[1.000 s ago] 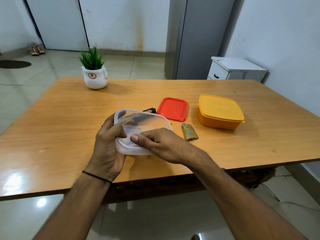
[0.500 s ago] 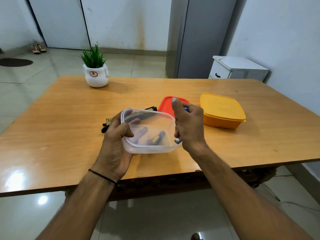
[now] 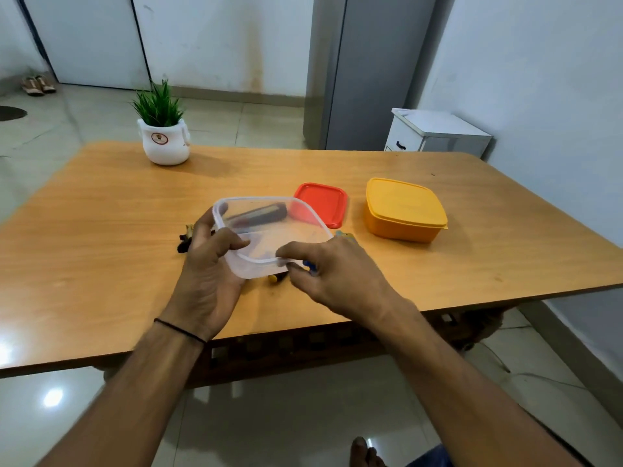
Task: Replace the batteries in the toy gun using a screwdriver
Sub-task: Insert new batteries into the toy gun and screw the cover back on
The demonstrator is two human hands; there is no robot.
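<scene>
My left hand (image 3: 209,274) grips the left side of a clear plastic container (image 3: 269,230) and holds it tilted just above the table. My right hand (image 3: 340,278) is at the container's near right corner, thumb on the rim, fingers curled round a small blue object (image 3: 309,264). A dark toy gun (image 3: 259,212) shows blurred through the clear wall, and a dark part of it (image 3: 184,239) sticks out left of my left hand. Something small and yellow (image 3: 272,279) lies under the container's near edge. A greenish pack (image 3: 345,235) peeks out behind my right hand.
A red lid (image 3: 322,202) lies flat behind the container. A closed yellow box (image 3: 404,210) stands to its right. A potted plant (image 3: 163,139) is at the far left of the wooden table (image 3: 101,230). A white cabinet (image 3: 438,133) stands beyond the far right corner.
My right hand came out of the container holding a small object, then dropped to the container's near right corner. The container tilted and shifted slightly right in my left hand.
</scene>
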